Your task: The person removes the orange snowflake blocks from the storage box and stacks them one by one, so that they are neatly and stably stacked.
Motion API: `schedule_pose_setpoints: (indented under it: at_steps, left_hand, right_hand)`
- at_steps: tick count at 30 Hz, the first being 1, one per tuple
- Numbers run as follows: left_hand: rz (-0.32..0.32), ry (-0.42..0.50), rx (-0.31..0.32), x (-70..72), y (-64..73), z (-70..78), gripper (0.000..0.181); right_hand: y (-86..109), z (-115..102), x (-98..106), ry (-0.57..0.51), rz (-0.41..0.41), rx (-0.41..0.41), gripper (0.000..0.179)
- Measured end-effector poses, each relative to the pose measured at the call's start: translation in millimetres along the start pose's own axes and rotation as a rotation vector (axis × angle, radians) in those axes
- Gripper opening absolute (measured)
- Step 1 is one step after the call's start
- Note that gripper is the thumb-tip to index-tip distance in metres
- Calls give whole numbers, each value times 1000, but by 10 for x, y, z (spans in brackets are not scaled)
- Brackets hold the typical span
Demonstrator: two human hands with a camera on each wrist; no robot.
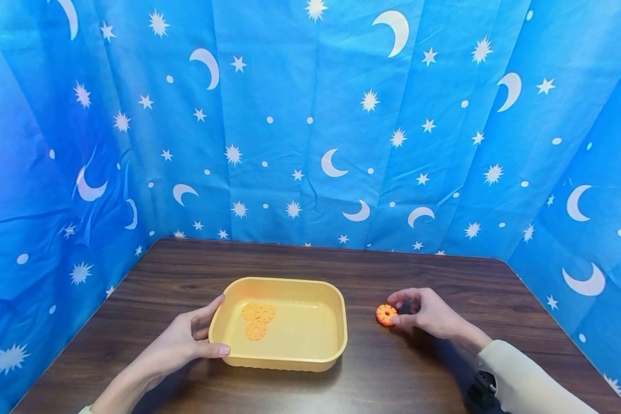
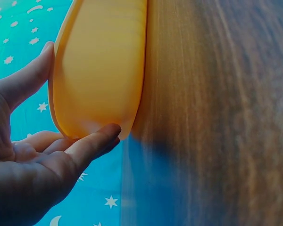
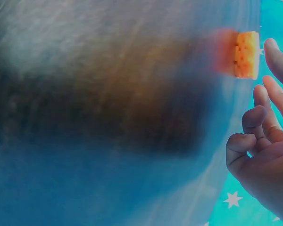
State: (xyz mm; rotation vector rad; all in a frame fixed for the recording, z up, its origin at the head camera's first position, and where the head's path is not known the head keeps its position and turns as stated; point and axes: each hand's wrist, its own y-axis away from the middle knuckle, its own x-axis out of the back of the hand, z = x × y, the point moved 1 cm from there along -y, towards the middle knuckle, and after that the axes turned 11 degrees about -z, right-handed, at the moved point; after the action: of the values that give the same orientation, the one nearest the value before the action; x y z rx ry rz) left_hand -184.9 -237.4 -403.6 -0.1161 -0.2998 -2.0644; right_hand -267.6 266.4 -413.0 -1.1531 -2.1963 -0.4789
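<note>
In the head view my left hand grips the left end of a yellow plastic tub, thumb on the near side and fingers on the far side. The left wrist view has the tub between thumb and fingers. Three flat, notched, flower-shaped discs lie in the tub's left half. Right of the tub, a short stack of orange notched discs sits on the table. My right hand is beside it, thumb and fingers apart. The right wrist view shows a gap between the fingers and the stack.
A dark wood-grain table carries everything. Blue cloth printed with white moons and stars hangs behind it and at both sides. A black strap device sits at the right wrist, by a pale sleeve.
</note>
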Motion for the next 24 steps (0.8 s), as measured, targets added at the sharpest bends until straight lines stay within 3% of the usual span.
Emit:
schedule_pose_setpoints:
  at_steps: [9, 24]
  left_hand:
    - [36, -6, 36, -7, -14, 7, 104]
    - [36, -8, 43, 1, -14, 12, 105]
  right_hand:
    - [-76, -340, 23, 28, -16, 26, 43]
    - [-469, -974, -191, 109, -96, 123, 36]
